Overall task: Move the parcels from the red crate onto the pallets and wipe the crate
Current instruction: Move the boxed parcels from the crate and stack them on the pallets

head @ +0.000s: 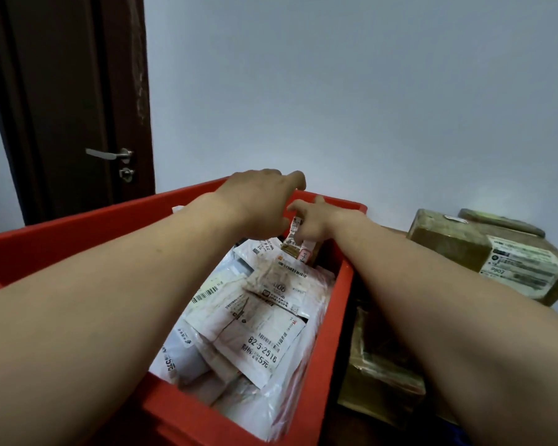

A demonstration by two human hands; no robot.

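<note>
Two bare forearms reach forward from the bottom corners of the head view, over a red crate (pixel 327 333) that fills the lower middle. The crate is heaped with parcels (pixel 255 320), mostly white plastic mailer bags with printed barcode labels, lying flat and overlapping one another (one label near the front reads "82-5-2516"). To the right of the crate, near the bottom edge, a brown cardboard box (pixel 380 381) wrapped in tape sits low beside the crate wall. Farther in, at the crate's far right corner, both hands meet over a small brown parcel (pixel 292 244) with white labels. The right hand (pixel 316 222) is clenched on this small parcel, its fingers curled down around the top. The left hand (pixel 261 201) hovers just beside it with fingers loosely bent, released and grasping nothing. Beyond the right arm, more labelled cardboard boxes (pixel 496 252) are stacked against a pale wall. At far left stands a dark door (pixel 68 101) with a metal lever handle (pixel 108 153).
</note>
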